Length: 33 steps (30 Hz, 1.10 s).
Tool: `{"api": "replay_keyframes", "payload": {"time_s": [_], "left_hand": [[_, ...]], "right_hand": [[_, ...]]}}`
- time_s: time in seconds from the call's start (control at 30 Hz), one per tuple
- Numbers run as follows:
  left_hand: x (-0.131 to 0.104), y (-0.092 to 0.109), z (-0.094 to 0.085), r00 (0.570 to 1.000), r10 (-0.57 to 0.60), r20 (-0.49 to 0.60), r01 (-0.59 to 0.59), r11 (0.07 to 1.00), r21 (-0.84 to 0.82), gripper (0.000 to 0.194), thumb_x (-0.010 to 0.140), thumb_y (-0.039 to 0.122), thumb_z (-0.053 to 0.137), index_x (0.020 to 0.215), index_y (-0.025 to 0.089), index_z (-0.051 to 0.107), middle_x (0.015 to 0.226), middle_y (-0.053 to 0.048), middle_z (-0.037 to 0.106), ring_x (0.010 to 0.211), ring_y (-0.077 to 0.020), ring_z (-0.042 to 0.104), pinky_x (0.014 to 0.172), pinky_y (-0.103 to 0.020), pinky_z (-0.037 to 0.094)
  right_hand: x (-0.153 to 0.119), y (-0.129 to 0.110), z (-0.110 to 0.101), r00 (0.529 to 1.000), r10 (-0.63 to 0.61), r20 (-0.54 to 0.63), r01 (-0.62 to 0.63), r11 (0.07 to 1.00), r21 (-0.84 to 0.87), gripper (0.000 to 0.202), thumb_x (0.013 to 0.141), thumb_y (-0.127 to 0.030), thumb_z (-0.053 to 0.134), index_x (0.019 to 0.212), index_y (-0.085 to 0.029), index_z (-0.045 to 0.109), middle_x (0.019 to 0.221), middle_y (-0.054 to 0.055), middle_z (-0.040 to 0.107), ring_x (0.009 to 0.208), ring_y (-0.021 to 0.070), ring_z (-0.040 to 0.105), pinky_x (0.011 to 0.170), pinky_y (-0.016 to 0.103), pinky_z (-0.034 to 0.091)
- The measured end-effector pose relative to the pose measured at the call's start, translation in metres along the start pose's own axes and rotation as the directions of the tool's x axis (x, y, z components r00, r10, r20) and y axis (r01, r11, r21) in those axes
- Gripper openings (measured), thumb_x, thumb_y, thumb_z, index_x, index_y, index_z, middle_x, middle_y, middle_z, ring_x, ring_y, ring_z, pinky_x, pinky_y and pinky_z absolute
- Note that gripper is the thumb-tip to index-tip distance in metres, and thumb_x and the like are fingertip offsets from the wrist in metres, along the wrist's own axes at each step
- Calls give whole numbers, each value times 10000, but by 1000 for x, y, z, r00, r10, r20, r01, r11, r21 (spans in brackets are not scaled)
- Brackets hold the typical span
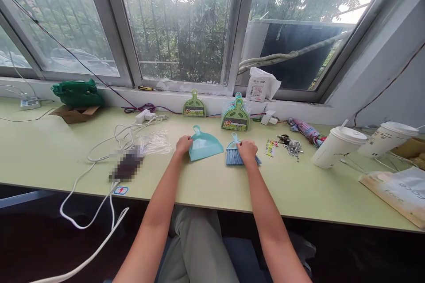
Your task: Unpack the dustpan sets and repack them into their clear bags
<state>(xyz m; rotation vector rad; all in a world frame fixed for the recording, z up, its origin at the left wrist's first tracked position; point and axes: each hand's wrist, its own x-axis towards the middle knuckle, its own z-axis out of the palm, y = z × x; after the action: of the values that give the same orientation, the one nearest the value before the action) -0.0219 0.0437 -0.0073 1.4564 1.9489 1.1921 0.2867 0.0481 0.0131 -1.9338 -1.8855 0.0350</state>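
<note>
A light blue dustpan [206, 145] lies on the pale green table [212, 185], its handle pointing toward the window. My left hand [184, 144] is closed on the dustpan's left edge. To the right, a small blue brush [234, 157] rests with its bristles toward me. My right hand [247, 151] grips the brush at its right side, hiding part of it. The two tools lie apart. Behind them stand a green dustpan set [194, 105] and a stack of similar packed sets [235, 117]. A small printed card [271, 147] lies right of the brush.
White cables and a clear plastic bag [155, 142] lie at left, near a pixelated dark object [126, 166]. Metal chains [292, 147], white cups [339, 145] and a tissue pack [396, 190] are at right. A green bag [78, 93] sits at back left.
</note>
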Motion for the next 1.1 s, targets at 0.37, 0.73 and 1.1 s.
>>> {"api": "replay_keyframes", "payload": {"time_s": [0.37,0.73,1.1], "left_hand": [[-9,4,6,996,90,-30,-86,990,112,156,726,379,659,703,225,667,924,-107,681,1027,-296,582,855,-321,410],[-23,23,10,989,126,80,-149,820,552,237,853,350,473,787,207,650,890,-95,689,846,-236,630,697,-292,412],[-60,59,47,695,473,542,-640,751,165,360,925,404,388,771,207,646,723,-28,655,685,-158,588,679,-252,410]], "right_hand": [[-2,-8,4,986,31,163,-16,995,-96,330,775,-412,586,946,-160,715,1107,166,621,1093,317,504,878,437,301],[-3,-16,0,995,98,19,-98,995,13,270,741,-343,590,922,-182,709,1039,120,667,1015,269,572,872,392,319],[-15,-39,11,939,-298,170,293,955,56,303,908,-381,454,962,-234,713,1135,88,649,1143,262,486,890,367,344]]}}
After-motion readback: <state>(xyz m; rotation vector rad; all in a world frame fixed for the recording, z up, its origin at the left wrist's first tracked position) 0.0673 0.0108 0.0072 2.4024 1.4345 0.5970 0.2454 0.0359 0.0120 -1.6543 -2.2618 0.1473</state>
